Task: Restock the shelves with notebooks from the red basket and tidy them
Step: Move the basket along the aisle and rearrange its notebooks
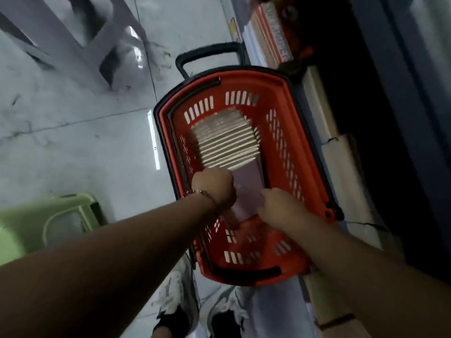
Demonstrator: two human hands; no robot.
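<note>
The red basket (288, 142) stands on the floor below me, beside the shelf unit. Inside it a row of notebooks (227, 140) stands on edge, pale page edges up. A pinkish notebook (249, 191) lies nearest me, its cover facing up. Both hands reach down into the basket. My left hand (213, 189), with a bracelet on its wrist, is curled at the notebook's left edge. My right hand (280, 206) is at its right edge. The fingers are hidden from above, so the grip is unclear.
A shelf (324, 132) with stacked stationery runs along the right; red-and-white packs (271, 32) lie at its far end. A green plastic stool (46, 220) stands at left, a grey one (73, 32) further off. The basket's black pull handle (207, 54) sticks out. My shoes (195, 313) stand below.
</note>
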